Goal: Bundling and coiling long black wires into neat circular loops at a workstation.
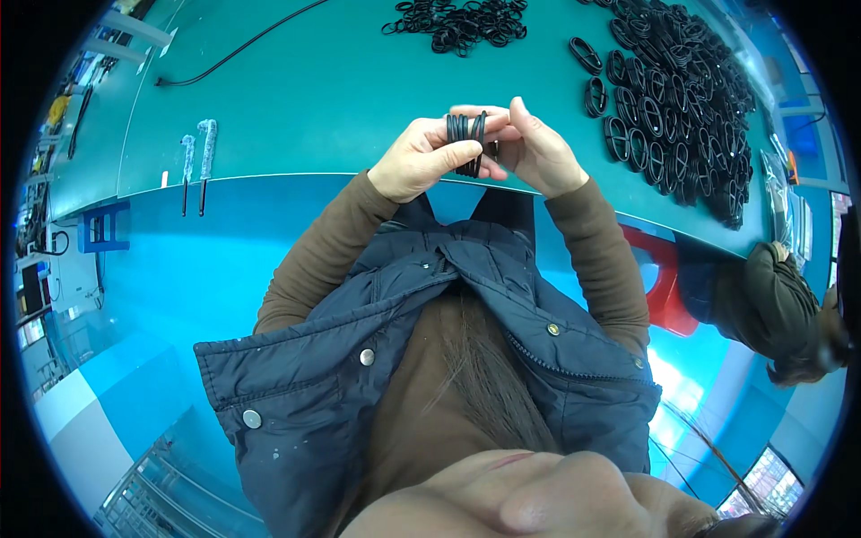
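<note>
A small coil of black cable (pixel 464 143) is held up just above the table's near edge. My left hand (pixel 417 160) closes around it, thumb pressed across the front loops and fingers reaching behind. From the other side my right hand (pixel 544 154) meets the coil with bent fingers, its thumb raised away from them. A small dark piece shows by those fingertips, too small to make out. The backs of the loops are hidden by my fingers.
On the green table (pixel 296 117), many bundled black cables (pixel 668 108) are heaped at the right. Small black loops (pixel 457 25) lie at the far middle. A single cable (pixel 242 54) and two wrapped rods (pixel 206 161) lie left. Another person (pixel 762 296) is at the right, near a red stool (pixel 668 287).
</note>
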A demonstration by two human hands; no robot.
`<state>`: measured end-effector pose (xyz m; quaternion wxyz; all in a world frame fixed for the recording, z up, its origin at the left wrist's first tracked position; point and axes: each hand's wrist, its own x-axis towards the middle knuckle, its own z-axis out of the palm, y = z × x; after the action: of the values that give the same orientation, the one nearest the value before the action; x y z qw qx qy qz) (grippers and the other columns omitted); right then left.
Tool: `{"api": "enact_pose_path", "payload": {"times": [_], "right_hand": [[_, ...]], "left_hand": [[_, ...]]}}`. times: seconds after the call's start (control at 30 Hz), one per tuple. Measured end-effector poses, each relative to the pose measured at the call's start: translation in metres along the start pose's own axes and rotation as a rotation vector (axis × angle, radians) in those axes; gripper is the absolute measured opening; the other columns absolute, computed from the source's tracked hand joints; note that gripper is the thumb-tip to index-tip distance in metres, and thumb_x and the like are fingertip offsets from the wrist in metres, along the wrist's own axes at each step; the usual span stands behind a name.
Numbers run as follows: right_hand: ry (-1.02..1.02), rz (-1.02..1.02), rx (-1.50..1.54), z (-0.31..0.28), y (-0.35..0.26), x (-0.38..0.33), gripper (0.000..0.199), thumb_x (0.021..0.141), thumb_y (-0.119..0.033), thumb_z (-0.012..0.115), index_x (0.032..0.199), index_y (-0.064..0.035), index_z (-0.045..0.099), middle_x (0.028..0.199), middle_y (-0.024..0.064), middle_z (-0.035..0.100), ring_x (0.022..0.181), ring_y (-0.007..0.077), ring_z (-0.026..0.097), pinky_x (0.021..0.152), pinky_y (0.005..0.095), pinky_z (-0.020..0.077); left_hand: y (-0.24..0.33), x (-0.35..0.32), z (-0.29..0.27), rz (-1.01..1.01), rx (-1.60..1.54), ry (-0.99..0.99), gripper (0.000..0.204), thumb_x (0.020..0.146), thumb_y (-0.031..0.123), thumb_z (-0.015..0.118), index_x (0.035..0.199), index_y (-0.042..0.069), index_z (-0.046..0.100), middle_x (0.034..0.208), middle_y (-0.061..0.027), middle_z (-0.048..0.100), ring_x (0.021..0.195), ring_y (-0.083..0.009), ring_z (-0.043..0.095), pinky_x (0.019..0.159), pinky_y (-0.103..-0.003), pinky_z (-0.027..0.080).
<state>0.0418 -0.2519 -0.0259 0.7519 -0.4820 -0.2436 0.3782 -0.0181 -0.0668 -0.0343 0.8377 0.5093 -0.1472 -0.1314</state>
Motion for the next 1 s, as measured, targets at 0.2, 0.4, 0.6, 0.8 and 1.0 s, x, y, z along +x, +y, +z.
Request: {"api": "enact_pose_path", "payload": {"times": [0.2, 0.4, 0.6, 0.8, 1.0], "right_hand": [[0.311, -0.37, -0.789, 0.004, 0.004, 0.003, 0.049, 0.101, -0.036, 0.037, 0.13, 0.0012, 0.05, 0.086, 0.0104, 0.062, 0.072, 0.0168, 0.057, 0.071, 0.0236, 0.0456], [0.148, -0.215, -0.448, 0.008, -0.001, -0.004, 0.04, 0.1, -0.027, 0.045, 0.124, 0.0025, 0.052, 0.082, 0.0081, 0.06, 0.07, 0.0149, 0.055, 0.064, 0.0209, 0.0457], [0.149, 0.016, -0.376, 0.013, 0.007, -0.002, 0.039, 0.098, -0.023, 0.049, 0.127, 0.0025, 0.049, 0.083, 0.0066, 0.058, 0.068, 0.0122, 0.052, 0.06, 0.0206, 0.0454], [0.094, 0.018, -0.398, 0.012, 0.011, 0.007, 0.044, 0.097, -0.029, 0.05, 0.128, 0.0025, 0.047, 0.087, 0.0081, 0.057, 0.069, 0.0107, 0.052, 0.06, 0.0211, 0.0461], [0.243, 0.166, -0.455, 0.009, 0.017, 0.01, 0.045, 0.098, -0.033, 0.05, 0.123, 0.0041, 0.048, 0.089, 0.0107, 0.058, 0.074, 0.0123, 0.054, 0.062, 0.0215, 0.0475]], "left_hand": [[0.002, 0.0, 0.001, -0.009, 0.057, 0.065, 0.026, 0.093, 0.003, 0.053, 0.117, -0.005, 0.059, 0.095, -0.014, 0.068, 0.082, -0.0213, 0.068, 0.078, -0.027, 0.057], [-0.004, 0.002, 0.0, 0.073, 0.161, 0.009, 0.021, 0.094, 0.003, 0.051, 0.11, -0.005, 0.062, 0.091, -0.0122, 0.067, 0.08, -0.0185, 0.066, 0.076, -0.026, 0.056], [-0.013, 0.005, -0.007, 0.081, 0.259, -0.086, 0.016, 0.094, 0.003, 0.05, 0.105, -0.002, 0.061, 0.093, -0.0101, 0.065, 0.081, -0.0167, 0.063, 0.074, -0.025, 0.052], [-0.018, 0.01, -0.018, 0.136, 0.412, -0.153, 0.014, 0.095, 0.003, 0.05, 0.102, -0.002, 0.06, 0.093, -0.0094, 0.065, 0.08, -0.014, 0.061, 0.072, -0.024, 0.051], [-0.02, 0.02, -0.036, -0.073, 0.336, -0.176, 0.017, 0.093, 0.001, 0.049, 0.108, -0.002, 0.059, 0.096, -0.0102, 0.064, 0.084, -0.0165, 0.062, 0.076, -0.025, 0.053]]}}
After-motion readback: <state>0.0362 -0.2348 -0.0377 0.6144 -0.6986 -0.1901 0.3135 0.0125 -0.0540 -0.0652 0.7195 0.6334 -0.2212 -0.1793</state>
